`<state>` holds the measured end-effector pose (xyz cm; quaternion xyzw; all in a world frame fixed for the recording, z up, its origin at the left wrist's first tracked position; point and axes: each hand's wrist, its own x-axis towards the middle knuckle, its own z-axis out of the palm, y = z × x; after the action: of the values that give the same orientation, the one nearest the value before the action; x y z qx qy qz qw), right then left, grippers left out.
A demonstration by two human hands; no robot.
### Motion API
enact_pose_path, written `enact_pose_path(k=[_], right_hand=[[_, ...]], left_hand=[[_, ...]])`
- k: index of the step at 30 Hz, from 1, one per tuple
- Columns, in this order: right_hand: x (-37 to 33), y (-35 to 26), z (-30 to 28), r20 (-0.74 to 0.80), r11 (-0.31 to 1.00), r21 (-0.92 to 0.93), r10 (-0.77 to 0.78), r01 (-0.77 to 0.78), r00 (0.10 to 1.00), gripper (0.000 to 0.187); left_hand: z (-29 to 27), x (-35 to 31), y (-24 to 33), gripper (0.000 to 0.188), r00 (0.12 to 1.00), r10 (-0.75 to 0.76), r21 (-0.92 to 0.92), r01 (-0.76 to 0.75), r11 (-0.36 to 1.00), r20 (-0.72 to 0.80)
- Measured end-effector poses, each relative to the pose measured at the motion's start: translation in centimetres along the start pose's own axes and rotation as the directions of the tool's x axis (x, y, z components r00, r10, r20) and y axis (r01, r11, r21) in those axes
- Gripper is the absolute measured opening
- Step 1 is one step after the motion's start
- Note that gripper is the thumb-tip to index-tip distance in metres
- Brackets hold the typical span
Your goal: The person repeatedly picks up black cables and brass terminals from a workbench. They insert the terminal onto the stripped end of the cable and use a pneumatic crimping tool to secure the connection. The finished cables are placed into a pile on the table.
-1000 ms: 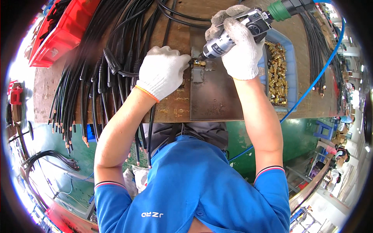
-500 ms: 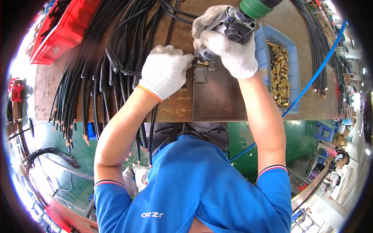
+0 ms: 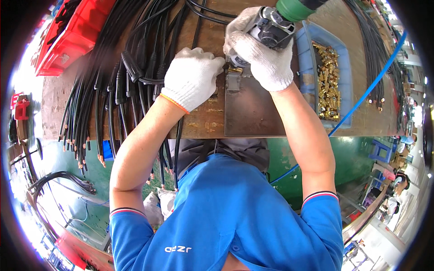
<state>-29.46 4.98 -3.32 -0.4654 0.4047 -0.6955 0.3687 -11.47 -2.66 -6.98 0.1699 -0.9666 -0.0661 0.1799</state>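
White knitted gloves cover both hands. My right hand [image 3: 262, 54] is wrapped round a power tool [image 3: 274, 31] with a grey metal head and a green collar; its lower end reaches down beside a small brass fitting [image 3: 235, 70]. The fitting sits at a small metal block [image 3: 233, 82] on a dark metal plate [image 3: 253, 113]. My left hand [image 3: 192, 74] is closed just left of the fitting. A short dark stub, apparently black cable [image 3: 225, 66], shows at its fingertips; the fist hides the rest.
Many black cables [image 3: 120, 90] with bare copper ends lie left and hang over the table edge. A red bin [image 3: 86, 40] stands at far left. Right of the plate is a blue tray [image 3: 346, 86] of brass fittings [image 3: 329, 86]. A blue hose [image 3: 375, 86] crosses the right side.
My right hand and the power tool have shifted slightly left and tilted a little. My left hand stays closed beside the brass fitting. The whole view has moved slightly.
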Motion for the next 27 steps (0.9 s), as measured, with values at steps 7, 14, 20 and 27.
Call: enact_pose_path(k=[7,14,20,27], right_hand=[[1.6,-3.0,1.5,-0.039,0.983,0.006,-0.185,0.185,0.982,0.028],[0.6,-14.6,-7.7,-0.352,0.989,-0.026,-0.145,0.145,0.925,0.019],[-3.8,-15.6,-17.2,-0.692,0.837,-0.369,0.043,-0.404,0.721,0.02],[-8.0,-10.1,-26.2,-0.723,0.465,-0.612,-0.003,-0.64,0.69,0.039]], left_hand=[[0.1,-0.2,-0.3,0.016,1.0,-0.003,-0.019,0.003,1.0,-0.021],[-0.4,-0.1,-0.1,0.018,0.999,0.005,-0.029,-0.007,1.0,-0.041],[-5.7,-0.7,1.6,0.023,0.982,-0.111,-0.255,0.148,0.955,0.154],[-7.3,-1.8,2.9,0.021,0.994,-0.065,-0.349,0.093,0.932,0.09]])
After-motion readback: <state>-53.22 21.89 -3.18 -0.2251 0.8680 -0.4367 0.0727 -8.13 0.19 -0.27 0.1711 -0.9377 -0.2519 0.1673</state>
